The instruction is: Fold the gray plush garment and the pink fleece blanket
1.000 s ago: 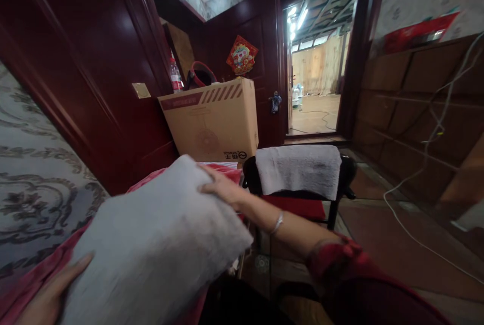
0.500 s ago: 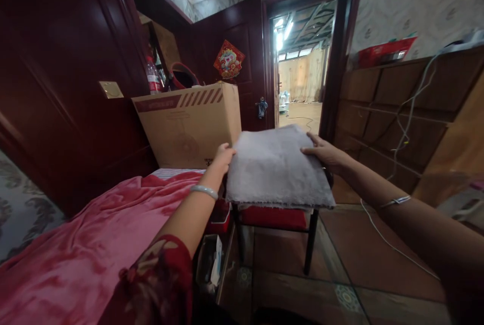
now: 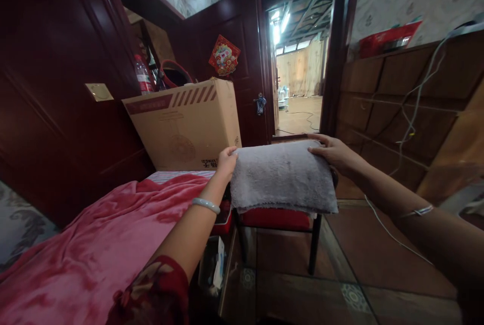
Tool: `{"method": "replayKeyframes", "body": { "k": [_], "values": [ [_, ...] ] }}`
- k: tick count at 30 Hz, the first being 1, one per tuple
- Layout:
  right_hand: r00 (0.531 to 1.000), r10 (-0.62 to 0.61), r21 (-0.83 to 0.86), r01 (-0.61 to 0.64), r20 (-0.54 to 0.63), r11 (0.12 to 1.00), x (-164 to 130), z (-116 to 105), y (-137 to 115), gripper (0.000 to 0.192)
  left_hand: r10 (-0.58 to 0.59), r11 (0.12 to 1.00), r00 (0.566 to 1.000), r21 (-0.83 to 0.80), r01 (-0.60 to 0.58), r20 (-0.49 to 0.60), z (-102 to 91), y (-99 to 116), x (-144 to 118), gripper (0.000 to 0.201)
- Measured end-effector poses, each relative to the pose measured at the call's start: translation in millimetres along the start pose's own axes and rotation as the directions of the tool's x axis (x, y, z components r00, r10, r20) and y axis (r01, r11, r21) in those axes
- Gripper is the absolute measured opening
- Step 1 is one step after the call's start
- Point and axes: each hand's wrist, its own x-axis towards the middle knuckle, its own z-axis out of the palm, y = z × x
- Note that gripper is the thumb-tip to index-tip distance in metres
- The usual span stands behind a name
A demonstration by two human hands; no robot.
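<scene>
Two bare hands pinch one gray cloth (image 3: 283, 178) by its upper corners. The left hand (image 3: 227, 161) grips the upper left corner; the right hand (image 3: 335, 153) grips the upper right, its thumb on the near face and its index finger extended along the top edge. Between them the cloth hangs at the back of a chair (image 3: 313, 250), mostly hiding that back, with its ragged lower edge just above the red seat (image 3: 274, 219). A pale bangle (image 3: 206, 205) circles the left wrist, and a thin bracelet (image 3: 422, 211) sits on the right forearm. A patterned red sleeve (image 3: 153, 292) covers the left arm near the elbow.

Left of the chair, a pink blanket (image 3: 109, 244) lies rumpled, beside a strip of striped cloth (image 3: 179, 177). Behind the blanket stands a large cardboard box (image 3: 181, 133), with a bottle (image 3: 142, 77) near its far edge. On the floor side, a small open container (image 3: 210, 264) stands between blanket and chair.

Farther off, a dark door (image 3: 245, 27) bearing a red diamond-shaped decoration (image 3: 224, 56) stands ajar next to a bright doorway (image 3: 300, 121). To the right, white cables (image 3: 418, 95) hang down in front of brown drawers (image 3: 397, 78), with a red basket (image 3: 389, 41) on top.
</scene>
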Motion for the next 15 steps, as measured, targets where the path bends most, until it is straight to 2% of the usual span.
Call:
{"method": "replayKeyframes", "body": {
  "k": [4,7,10,12,13,14,15],
  "values": [
    [0.988,-0.151,-0.258,0.143,-0.010,0.956,-0.2,-5.2,11.6,0.054,0.048,0.998,0.999,0.052,-0.048,0.005,3.5,0.9,-4.6,0.025],
    [0.984,-0.178,-0.426,0.166,0.012,0.889,-2.1,-12.9,12.8,0.052,0.056,0.992,0.998,0.113,-0.060,0.037,-4.0,5.0,-4.0,0.022],
    [0.964,-0.263,-0.596,0.223,0.020,0.772,-6.3,-19.6,2.7,0.049,0.095,0.979,0.995,0.180,-0.099,0.026,-14.0,11.7,-4.6,0.022],
    [0.915,-0.400,-0.668,0.329,0.050,0.668,-10.6,-17.2,-9.3,0.052,0.182,0.950,0.983,0.253,-0.182,0.023,-17.4,17.1,-7.1,0.031],
    [0.883,-0.463,-0.687,0.387,0.082,0.616,-12.8,-13.1,-15.7,0.057,0.262,0.911,0.963,0.315,-0.267,0.058,-17.6,19.5,-8.6,0.038],
    [0.852,-0.509,-0.696,0.441,0.126,0.567,-15.0,-7.3,-21.7,0.062,0.356,0.843,0.926,0.384,-0.377,0.128,-17.0,21.4,-10.1,0.047],
    [0.827,-0.532,-0.696,0.490,0.182,0.524,-16.7,-0.5,-26.4,0.069,0.442,0.744,0.867,0.446,-0.497,0.229,-15.6,22.4,-11.3,0.057]
  ]
}}
